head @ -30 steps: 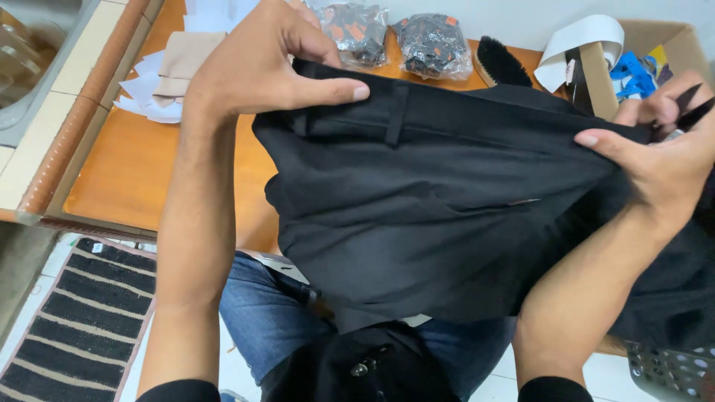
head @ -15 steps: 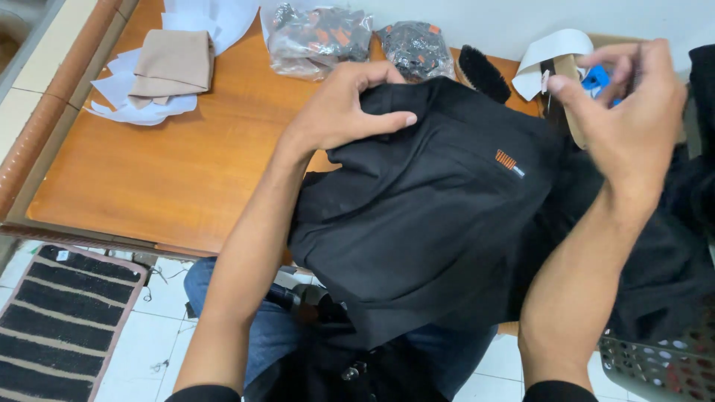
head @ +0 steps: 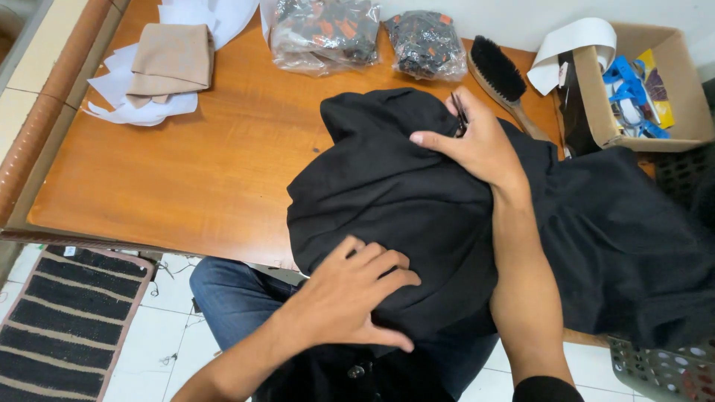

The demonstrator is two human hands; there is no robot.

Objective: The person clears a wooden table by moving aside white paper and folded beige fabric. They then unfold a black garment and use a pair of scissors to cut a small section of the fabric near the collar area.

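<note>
The black garment [head: 417, 201], held up a second ago, now lies bunched at the desk's [head: 223, 171] front edge; left hand [head: 350, 298] presses flat on it, right hand [head: 477, 145] pinches small snips at its top fold

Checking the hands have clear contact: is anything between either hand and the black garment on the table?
Nothing visible. The left hand lies flat on the black garment; the right hand rests on its upper part, holding a small dark tool.
</note>
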